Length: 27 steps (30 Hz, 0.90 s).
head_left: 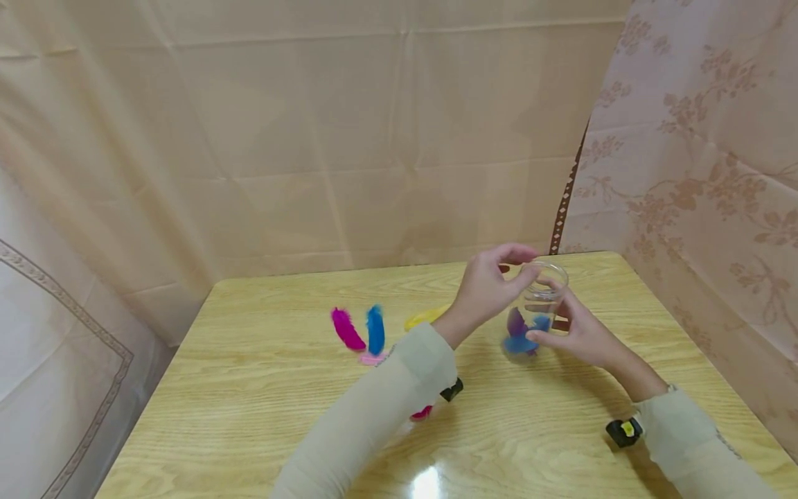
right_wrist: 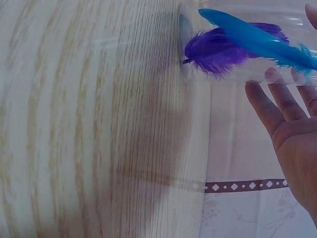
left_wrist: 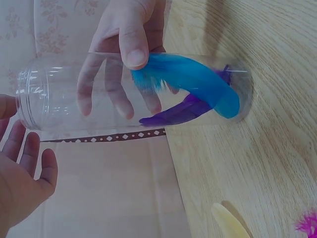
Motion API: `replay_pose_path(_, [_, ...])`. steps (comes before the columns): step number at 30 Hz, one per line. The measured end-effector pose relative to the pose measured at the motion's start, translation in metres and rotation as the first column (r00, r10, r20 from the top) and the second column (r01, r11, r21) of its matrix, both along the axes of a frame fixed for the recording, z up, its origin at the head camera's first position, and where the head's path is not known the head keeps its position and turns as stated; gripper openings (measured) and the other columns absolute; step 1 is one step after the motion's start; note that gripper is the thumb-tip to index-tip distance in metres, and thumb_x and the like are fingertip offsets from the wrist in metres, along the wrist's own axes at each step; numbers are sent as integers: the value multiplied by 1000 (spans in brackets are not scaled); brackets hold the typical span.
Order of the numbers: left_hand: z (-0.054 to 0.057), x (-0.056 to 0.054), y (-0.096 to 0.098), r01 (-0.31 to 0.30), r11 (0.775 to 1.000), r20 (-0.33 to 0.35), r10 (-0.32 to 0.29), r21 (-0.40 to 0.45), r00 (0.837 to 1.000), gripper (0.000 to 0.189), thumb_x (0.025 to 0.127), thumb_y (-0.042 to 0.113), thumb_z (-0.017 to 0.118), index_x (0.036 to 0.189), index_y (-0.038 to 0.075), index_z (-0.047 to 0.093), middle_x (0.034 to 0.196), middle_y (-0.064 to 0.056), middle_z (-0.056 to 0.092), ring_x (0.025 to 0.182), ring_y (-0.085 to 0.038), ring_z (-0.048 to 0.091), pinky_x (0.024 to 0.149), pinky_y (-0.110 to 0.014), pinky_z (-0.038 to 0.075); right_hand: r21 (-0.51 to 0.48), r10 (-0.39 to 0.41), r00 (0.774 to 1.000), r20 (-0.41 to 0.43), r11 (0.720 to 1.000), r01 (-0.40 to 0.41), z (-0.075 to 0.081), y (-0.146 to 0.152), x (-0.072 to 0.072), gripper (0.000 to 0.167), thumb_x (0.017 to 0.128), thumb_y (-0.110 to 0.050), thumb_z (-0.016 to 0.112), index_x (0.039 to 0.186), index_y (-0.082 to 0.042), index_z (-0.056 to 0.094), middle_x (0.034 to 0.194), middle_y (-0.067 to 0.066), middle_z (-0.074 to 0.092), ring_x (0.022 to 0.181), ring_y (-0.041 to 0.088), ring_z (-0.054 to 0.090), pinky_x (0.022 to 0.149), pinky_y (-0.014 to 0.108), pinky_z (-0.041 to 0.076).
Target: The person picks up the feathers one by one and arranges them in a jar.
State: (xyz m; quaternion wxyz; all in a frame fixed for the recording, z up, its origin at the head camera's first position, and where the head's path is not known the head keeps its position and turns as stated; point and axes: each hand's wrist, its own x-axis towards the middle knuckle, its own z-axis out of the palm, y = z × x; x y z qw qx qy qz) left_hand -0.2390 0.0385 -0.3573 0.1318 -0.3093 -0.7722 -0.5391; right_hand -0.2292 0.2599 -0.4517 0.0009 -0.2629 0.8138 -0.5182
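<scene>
Jar (head_left: 534, 309) stands upright, long axis vertical, mouth upward

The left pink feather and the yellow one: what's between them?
A blue feather lies between the left pink feather and the yellow feather, in the head view.

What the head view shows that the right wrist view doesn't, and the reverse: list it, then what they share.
Head only: the left hand at the mouth of the clear jar, both sleeves, and, on the table, a magenta feather, loose blue feather, yellow feather, pink feather and a partly hidden reddish piece.

Right wrist only: the purple feather's thin quill end, clearly, near the jar's base.

Both: the right hand at the jar, purple and blue feathers inside, table surface, floral cloth and patterned border.
</scene>
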Motion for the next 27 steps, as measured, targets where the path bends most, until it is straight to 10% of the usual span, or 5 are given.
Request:
replay_pose_path(7, [1, -3, -6, 5, 1000, 1, -5, 2, 1000, 20, 96, 16, 73, 114, 7, 72, 111, -6, 74, 96, 1, 64, 84, -21, 53, 4, 18, 1000, -5, 1000, -18, 2, 0, 0, 88, 90, -2, 77, 157, -22, 24, 144, 18, 51, 127, 39, 56, 92, 27, 52])
replay_pose_path(15, [2, -3, -15, 12, 1000, 40, -12, 0, 999, 23, 96, 18, 73, 116, 8, 72, 114, -2, 73, 102, -7, 66, 84, -22, 54, 9, 14, 1000, -7, 1000, -14, 3, 0, 1, 86, 90, -3, 76, 157, -21, 24, 144, 15, 52, 124, 11, 58, 94, 26, 51])
replay_pose_path(27, [-4, -9, -36, -14, 998, 123, 22, -65, 992, 28, 99, 27, 69, 124, 14, 69, 121, 3, 70, 108, -6, 61, 87, -28, 55, 0, 16, 1000, 9, 1000, -16, 1, -1, 1, 88, 90, -2, 77, 157, -25, 24, 144, 14, 52, 128, 38, 55, 94, 25, 50])
